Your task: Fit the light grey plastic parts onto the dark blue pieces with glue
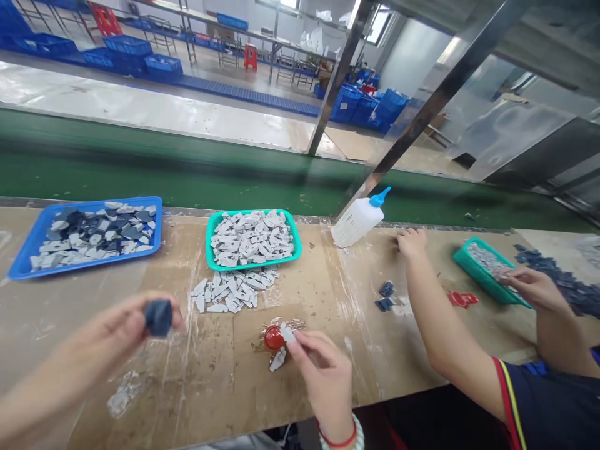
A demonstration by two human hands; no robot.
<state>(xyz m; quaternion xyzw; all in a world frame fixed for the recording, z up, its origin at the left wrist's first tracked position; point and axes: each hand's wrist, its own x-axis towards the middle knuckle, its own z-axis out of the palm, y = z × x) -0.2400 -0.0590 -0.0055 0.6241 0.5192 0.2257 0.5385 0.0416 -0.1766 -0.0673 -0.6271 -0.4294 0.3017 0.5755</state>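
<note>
Left fingers around dark piece, right around white piece; cardboard beneath, crates beyond

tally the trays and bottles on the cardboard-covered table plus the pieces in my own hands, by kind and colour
Blue tray: 1
Green trays: 2
White bottle: 1
Dark piece, left hand: 1
Pale piece, right hand: 1
Total: 6

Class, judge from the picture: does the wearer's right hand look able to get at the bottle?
Probably yes: nothing visible blocks the way from the right hand to the bottle, and the co-worker's hand is apart from it. That hand of the wearer's holds a white piece, though.
</note>
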